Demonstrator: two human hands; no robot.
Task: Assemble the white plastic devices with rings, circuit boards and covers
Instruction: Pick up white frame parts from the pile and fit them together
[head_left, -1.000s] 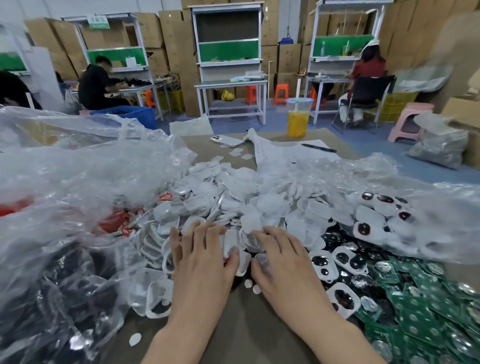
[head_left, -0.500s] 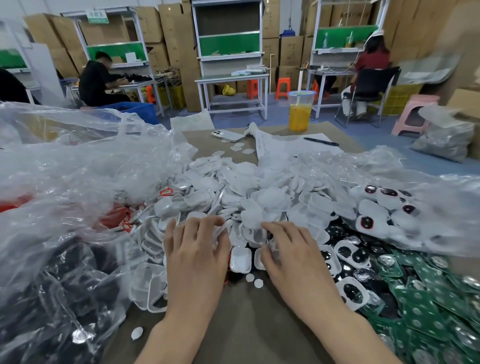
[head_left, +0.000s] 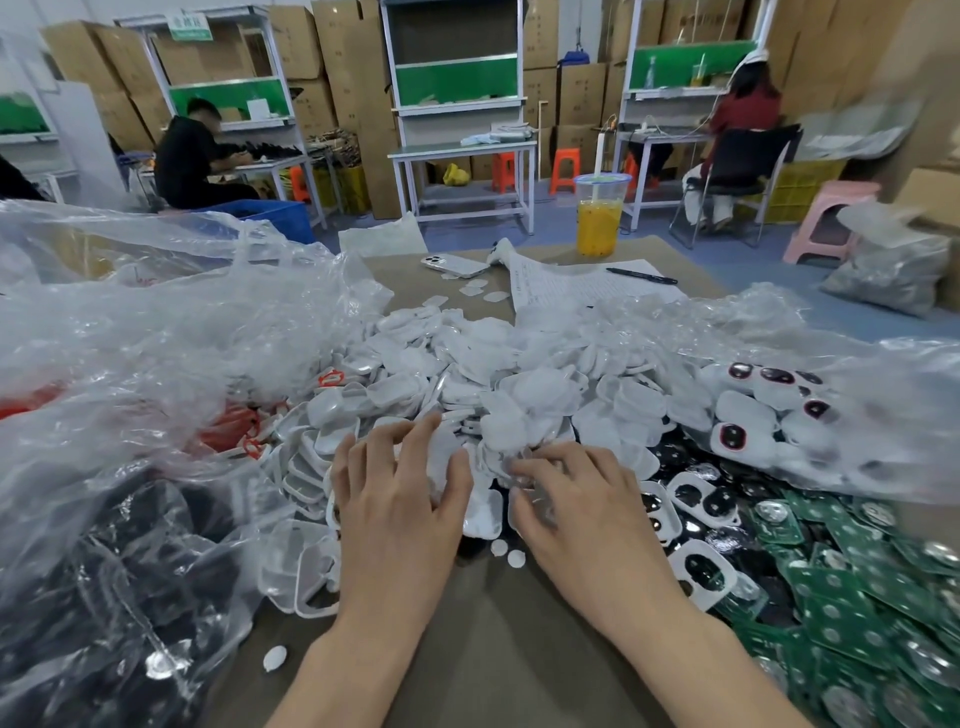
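Workshop floor with cardboard boxes (head_left: 332, 47) stacked behind steel benches; two people sit at far benches, backs or sides to the camera. Near surface: brown table (head_left: 493, 654).

- Pile of white plastic shells (head_left: 519, 374) fills the table centre, spilling from crumpled clear plastic bags (head_left: 156, 338) on the left and right.
- White rings (head_left: 702, 571) with dark centres lie at the right edge of the pile, touching it.
- Green circuit boards (head_left: 857, 597) are heaped just beyond the rings, at the right.
- Two small white discs (head_left: 506, 552) sit on bare table between the hands.
- Far end of the table: cup (head_left: 600, 218) of yellow drink, phone (head_left: 454, 265) face down, pen (head_left: 641, 275) on a paper sheet (head_left: 571, 288).

Left hand (head_left: 400, 499): palm down at the near edge of the pile, fingers and thumb curled round a white piece (head_left: 441, 462), which touches the heap.

Right hand (head_left: 582, 512): palm down just beside the left, fingers bent onto the shells. Fingertips blurred; cannot tell whether they pinch anything.
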